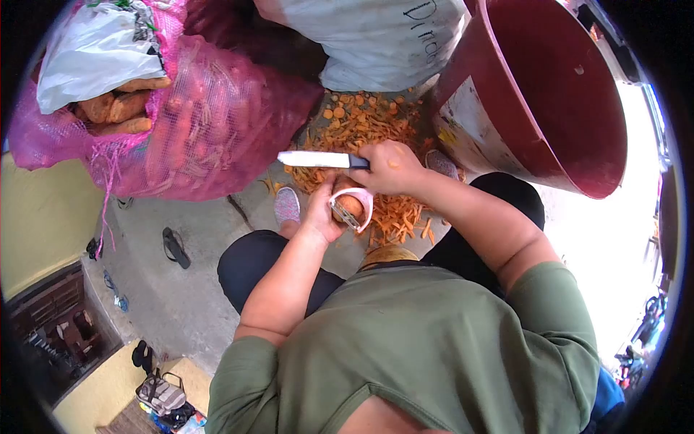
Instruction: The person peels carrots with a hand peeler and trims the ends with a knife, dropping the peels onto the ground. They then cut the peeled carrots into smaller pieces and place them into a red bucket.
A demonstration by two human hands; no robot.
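Left hand (323, 210) grips carrot (351, 205) and peeler (369, 208); right hand (392, 167) grips knife (314, 159), blade toward nine o'clock. Bucket (491, 108) rim at two; open floor (189, 304) at eight.

Grey floor (210, 289): orange peelings (396, 219), round slices (338, 113) strewn; dark flip-flop (176, 248), pink mesh sack (224, 123), white sack (376, 54), red tub (473, 61).
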